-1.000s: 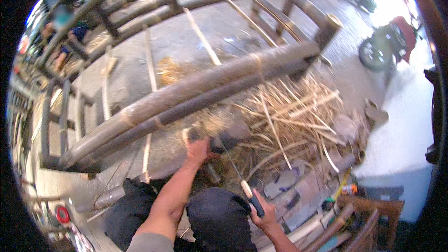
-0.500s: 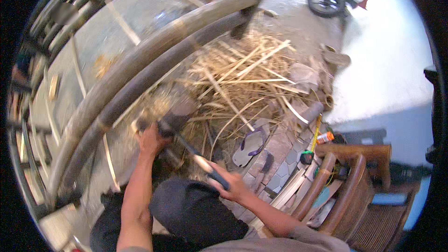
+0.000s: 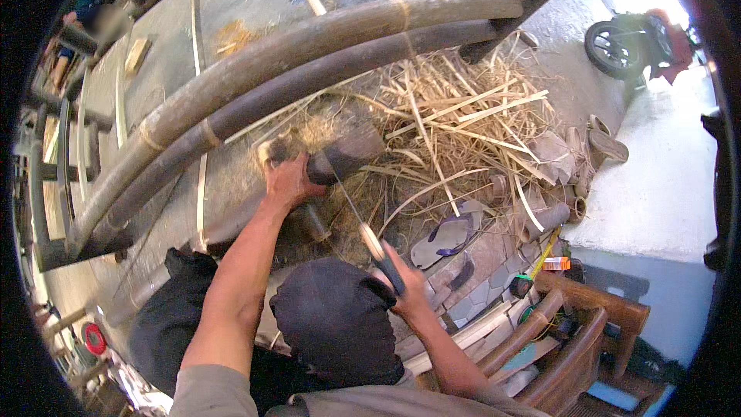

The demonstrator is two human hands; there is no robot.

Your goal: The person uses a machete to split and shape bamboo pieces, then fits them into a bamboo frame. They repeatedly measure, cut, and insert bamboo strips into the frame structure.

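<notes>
on the floor before the knees, the dark bamboo piece (image 3: 351,150) lies just on the near side of the frame's curved lower rail (image 3: 289,100). left hand (image 3: 289,181) is clamped over it, thumb out to the right; fingertips partly hidden. right hand (image 3: 409,286) is wrapped round the black grip of the handsaw (image 3: 371,240), blade reaching the piece near that thumb. change: half a second ago the pale collar sat closer to the piece; now it's drawn back, more blade showing. left hand is holding the same spot. reads as a pull stroke, so sawing seems under way; cut depth can't be told. pale sawdust (image 3: 316,133) lies beside the piece.
</notes>
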